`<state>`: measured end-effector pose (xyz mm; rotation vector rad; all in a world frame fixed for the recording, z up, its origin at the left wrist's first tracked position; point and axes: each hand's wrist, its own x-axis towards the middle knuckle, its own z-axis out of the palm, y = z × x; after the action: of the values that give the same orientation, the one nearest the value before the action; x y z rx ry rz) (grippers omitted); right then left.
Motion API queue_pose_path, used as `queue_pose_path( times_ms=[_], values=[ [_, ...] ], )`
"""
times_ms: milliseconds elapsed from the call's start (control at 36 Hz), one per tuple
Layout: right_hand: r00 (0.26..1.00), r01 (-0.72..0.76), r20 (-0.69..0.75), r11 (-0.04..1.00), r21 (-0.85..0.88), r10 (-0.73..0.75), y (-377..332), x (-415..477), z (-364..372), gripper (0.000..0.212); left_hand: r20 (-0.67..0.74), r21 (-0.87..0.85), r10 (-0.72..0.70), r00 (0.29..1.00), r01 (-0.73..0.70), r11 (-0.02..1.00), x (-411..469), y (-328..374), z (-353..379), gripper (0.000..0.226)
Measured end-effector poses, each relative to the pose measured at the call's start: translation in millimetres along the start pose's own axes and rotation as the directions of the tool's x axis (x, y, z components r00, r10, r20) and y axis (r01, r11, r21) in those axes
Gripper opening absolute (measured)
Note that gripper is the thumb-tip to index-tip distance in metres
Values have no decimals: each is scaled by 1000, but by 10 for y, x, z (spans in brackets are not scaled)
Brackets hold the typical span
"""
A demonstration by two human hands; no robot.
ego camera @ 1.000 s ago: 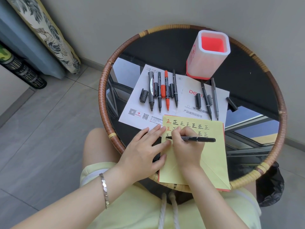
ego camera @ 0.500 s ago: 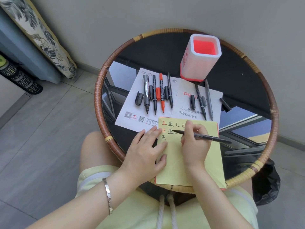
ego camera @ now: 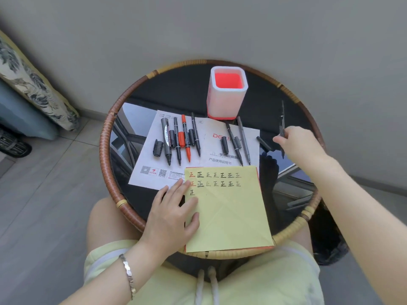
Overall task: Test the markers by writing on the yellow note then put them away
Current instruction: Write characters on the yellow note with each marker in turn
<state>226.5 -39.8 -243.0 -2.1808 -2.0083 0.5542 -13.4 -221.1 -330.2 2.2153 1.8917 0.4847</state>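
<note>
The yellow note [ego camera: 229,212] lies at the table's near edge, with rows of written characters along its top. My left hand [ego camera: 174,212] rests flat on its left border. My right hand [ego camera: 299,146] is out at the right side of the table, holding a thin black marker [ego camera: 282,122] upright, close to a loose black cap [ego camera: 263,143]. Several uncapped markers lie on a white instruction sheet [ego camera: 207,133]: a group with one red marker [ego camera: 185,137] on the left, and two thin black markers [ego camera: 239,142] on the right, with caps beside them.
A white pen holder [ego camera: 228,93] with a red inside stands at the back of the round glass table with a rattan rim [ego camera: 105,137]. A grey wall is behind. A patterned cushion [ego camera: 33,84] leans at the left on the tiled floor.
My right hand has lifted the black marker off the note and carried it to the right side of the table. My left hand stays on the note.
</note>
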Motion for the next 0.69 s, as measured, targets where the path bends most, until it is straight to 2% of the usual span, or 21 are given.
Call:
queue_pose_path(
  times_ms=[56, 167, 361, 445, 500, 556, 611, 695],
  values=[
    [1000, -9, 6, 997, -80, 9, 21, 80, 31, 22, 6, 0, 1, 1000, -1, 1000, 2, 1, -6, 29],
    [1000, 0, 17, 995, -103, 2, 30, 107, 129, 16, 5, -9, 0, 1000, 0, 1000, -2, 1, -8, 29],
    [999, -2, 35, 992, -123, 7, 72, 100, 245, 24, -12, -16, 2, 1000, -3, 1000, 4, -4, 4, 29],
    [998, 46, -37, 988, -150, -52, 70, 76, 225, 25, -10, -23, -4, 1000, 3, 1000, 5, -6, 8, 29],
    [986, 98, -125, 990, -105, -111, 5, 52, 202, 27, -13, -27, -3, 1000, 3, 1000, 3, -8, 14, 28],
    [976, 154, -149, 987, -38, -158, -116, 28, 192, 27, -17, -29, -1, 1000, 1, 1000, -1, -12, 17, 28],
    [983, 164, -87, 986, 3, -163, -260, 23, 212, 27, -18, -30, 0, 1000, -1, 1000, -2, -14, 19, 28],
    [994, 104, 36, 992, -70, -101, -431, 62, 298, 26, -21, -29, 1, 1000, -2, 1000, -3, -15, 19, 27]
  ],
)
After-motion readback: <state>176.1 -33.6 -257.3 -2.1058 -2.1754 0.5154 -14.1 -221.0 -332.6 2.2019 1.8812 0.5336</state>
